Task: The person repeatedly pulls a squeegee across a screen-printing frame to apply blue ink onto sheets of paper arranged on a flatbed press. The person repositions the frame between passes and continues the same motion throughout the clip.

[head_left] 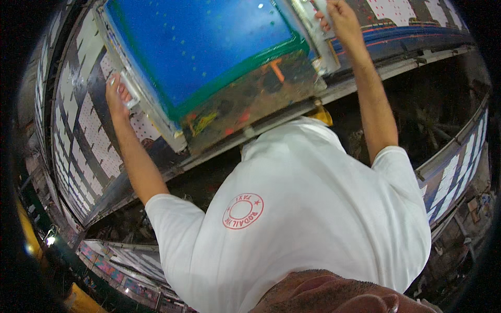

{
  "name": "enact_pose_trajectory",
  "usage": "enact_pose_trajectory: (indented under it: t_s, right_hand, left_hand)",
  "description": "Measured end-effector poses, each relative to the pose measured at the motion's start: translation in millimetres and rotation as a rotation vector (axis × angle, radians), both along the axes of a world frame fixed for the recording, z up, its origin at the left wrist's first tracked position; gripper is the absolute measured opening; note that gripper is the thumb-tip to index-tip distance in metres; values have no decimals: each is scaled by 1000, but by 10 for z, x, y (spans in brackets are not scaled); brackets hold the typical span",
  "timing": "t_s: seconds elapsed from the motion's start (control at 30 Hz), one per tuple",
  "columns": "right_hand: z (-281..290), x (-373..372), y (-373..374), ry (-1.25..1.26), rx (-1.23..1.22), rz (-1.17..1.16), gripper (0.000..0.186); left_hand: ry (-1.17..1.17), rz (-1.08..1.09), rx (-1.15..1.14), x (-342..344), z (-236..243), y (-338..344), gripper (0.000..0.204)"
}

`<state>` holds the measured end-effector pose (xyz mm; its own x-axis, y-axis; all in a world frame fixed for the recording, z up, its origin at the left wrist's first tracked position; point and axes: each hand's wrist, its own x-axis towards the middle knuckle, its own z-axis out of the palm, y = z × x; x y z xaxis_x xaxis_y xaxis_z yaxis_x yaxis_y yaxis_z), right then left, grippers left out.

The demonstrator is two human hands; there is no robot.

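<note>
A screen-printing frame (209, 47) with a blue mesh and a green painted border is held in front of me, tilted. Its near end is a dark board (255, 94) smeared with orange, yellow and red. My left hand (119, 94) is closed round a pale handle (130, 95) on the frame's left rail. On the right rail, my right hand (338, 21) grips a similar handle (322, 18), partly cut off by the picture's upper edge. Under and beside the frame lie white fabric pieces (109, 148) with small red dots.
A long printing table with a metal edge rail (386, 78) runs across in front of me. To its left stretch rows of pale pieces (68, 146). Another table with pale panels (454, 172) stands at right. Yellow bars (86, 300) show at lower left.
</note>
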<state>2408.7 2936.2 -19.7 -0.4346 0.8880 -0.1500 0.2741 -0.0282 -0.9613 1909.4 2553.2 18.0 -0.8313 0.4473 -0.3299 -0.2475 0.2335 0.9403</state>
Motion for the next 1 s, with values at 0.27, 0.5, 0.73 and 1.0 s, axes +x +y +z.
enact_pose_trajectory:
  t_s: [0.27,0.5,0.73,1.0]
  right_hand:
    - [-320,947,985,-53,1,-66,24]
    - [-391,997,994,-84,-29,11,29]
    - [-470,979,1041,-41,-119,74,28]
    - [-502,1037,1011,-9,-167,83,28]
  left_hand:
    - [-23,-17,34,982,-261,1019,30]
    - [-23,-107,37,1032,-374,1016,21]
    - [1,-12,13,1090,-365,1030,27]
    - [-4,14,-72,1153,-495,1003,32]
